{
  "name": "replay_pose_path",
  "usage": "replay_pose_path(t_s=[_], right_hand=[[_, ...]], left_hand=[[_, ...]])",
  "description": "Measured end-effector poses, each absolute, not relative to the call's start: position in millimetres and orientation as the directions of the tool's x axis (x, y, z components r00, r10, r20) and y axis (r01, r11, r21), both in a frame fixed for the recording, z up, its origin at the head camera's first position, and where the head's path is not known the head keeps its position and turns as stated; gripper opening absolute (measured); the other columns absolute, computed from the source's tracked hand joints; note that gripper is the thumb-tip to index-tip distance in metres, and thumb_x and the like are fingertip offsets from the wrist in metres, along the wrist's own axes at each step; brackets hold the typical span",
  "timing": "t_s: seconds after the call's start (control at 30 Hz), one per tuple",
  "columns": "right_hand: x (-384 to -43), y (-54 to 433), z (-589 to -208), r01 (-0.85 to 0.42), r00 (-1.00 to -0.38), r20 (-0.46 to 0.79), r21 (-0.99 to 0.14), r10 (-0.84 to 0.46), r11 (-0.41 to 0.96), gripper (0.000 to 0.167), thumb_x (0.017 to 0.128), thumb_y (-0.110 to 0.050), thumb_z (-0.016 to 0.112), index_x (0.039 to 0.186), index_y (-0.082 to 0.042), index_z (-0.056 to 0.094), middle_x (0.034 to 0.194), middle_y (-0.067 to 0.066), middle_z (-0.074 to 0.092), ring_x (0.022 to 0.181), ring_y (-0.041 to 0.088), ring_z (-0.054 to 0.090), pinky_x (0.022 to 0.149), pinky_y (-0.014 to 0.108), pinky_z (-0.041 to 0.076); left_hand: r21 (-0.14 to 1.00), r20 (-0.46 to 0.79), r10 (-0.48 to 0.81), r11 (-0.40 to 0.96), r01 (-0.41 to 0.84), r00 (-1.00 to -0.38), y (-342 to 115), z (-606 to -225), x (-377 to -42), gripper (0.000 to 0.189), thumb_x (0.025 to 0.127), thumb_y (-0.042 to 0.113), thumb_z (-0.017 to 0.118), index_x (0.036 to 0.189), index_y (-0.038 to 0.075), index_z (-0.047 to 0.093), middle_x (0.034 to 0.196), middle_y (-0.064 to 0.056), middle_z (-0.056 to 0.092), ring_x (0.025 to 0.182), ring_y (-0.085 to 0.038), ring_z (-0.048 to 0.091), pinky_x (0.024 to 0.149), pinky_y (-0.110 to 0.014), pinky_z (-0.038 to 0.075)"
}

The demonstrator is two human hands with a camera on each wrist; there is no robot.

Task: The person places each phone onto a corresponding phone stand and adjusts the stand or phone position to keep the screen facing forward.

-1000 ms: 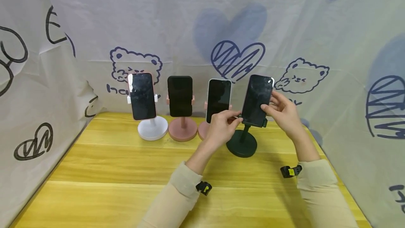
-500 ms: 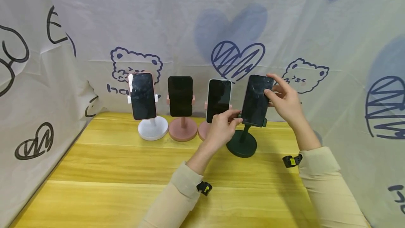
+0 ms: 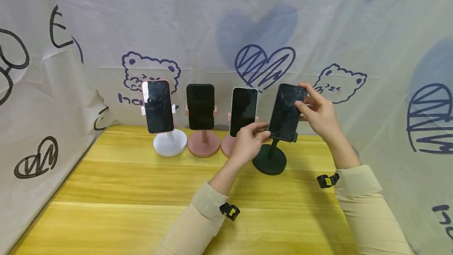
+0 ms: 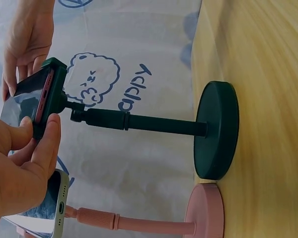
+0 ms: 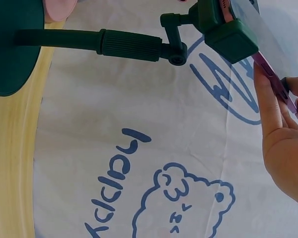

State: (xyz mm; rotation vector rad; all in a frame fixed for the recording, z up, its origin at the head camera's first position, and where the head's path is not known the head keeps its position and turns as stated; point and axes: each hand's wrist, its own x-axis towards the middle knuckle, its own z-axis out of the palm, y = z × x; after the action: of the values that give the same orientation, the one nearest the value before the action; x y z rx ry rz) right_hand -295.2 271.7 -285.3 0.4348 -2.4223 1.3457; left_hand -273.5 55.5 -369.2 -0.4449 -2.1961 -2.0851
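A smartphone [image 3: 284, 111] with a dark screen and pinkish edge stands tilted in the clamp of a dark green phone stand [image 3: 269, 159]. My left hand [image 3: 249, 141] pinches the left end of the stand's clamp [image 4: 54, 91] at the phone's lower corner, thumb in front and fingers behind. At the phone's upper right edge, my right hand [image 3: 318, 111] grips it, with the thumb on the screen side. In the right wrist view, the fingers [image 5: 270, 111] lie along the phone's back edge, beyond the green clamp.
To the left stand a white phone stand [image 3: 170, 143] and two pink phone stands [image 3: 203, 145], each bearing a phone. The nearest phone [image 3: 244, 109], in a pale case, is partly behind my left hand. A printed cloth [image 3: 205, 30] hangs behind the wooden table [image 3: 141, 192].
My right hand has slid up the phone's right side, from about its middle to near its upper corner. My left hand stays at the clamp.
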Motion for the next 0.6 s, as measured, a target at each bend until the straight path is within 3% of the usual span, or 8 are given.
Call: replay_pose_path(t_s=[0.17, 0.43, 0.6], right_hand=[[-294.3, 273.1, -288.2, -0.438, -0.89, 0.441, -0.763, -0.113, 0.476, 0.052, 0.106, -0.014, 0.062, 0.156, -0.019, 0.048, 0.094, 0.007, 0.06, 0.08, 0.009, 0.067, 0.069, 0.022, 0.062], [-290.2, 275.6, -291.7, -0.443, -0.892, 0.431, -0.767, -0.139, 0.464, 0.056, 0.106, -0.014, 0.062, 0.158, -0.024, 0.046, 0.106, 0.011, 0.065, 0.086, 0.008, 0.069, 0.07, 0.025, 0.063], [-289.9, 276.3, -293.5, -0.474, -0.875, 0.455, -0.734, -0.165, 0.487, 0.057, 0.105, -0.011, 0.063, 0.158, -0.021, 0.046, 0.096, 0.012, 0.06, 0.077, 0.012, 0.066, 0.068, 0.023, 0.062]], left_hand=[[0.961, 0.269, 0.126, 0.031, 0.274, -0.955, 57.2, -369.7, -271.9, 0.033, 0.099, 0.005, 0.068, 0.132, 0.001, 0.069, 0.113, -0.011, 0.075, 0.089, -0.017, 0.077, 0.082, -0.027, 0.062], [0.952, 0.299, 0.098, 0.041, 0.304, -0.949, 59.3, -372.7, -270.6, 0.03, 0.098, 0.003, 0.069, 0.129, 0.001, 0.071, 0.107, -0.012, 0.076, 0.087, -0.018, 0.076, 0.08, -0.025, 0.062], [0.95, 0.304, 0.087, 0.051, 0.309, -0.949, 59.4, -374.0, -270.4, 0.03, 0.098, 0.004, 0.07, 0.128, 0.002, 0.072, 0.106, -0.011, 0.076, 0.088, -0.016, 0.076, 0.079, -0.024, 0.062]])
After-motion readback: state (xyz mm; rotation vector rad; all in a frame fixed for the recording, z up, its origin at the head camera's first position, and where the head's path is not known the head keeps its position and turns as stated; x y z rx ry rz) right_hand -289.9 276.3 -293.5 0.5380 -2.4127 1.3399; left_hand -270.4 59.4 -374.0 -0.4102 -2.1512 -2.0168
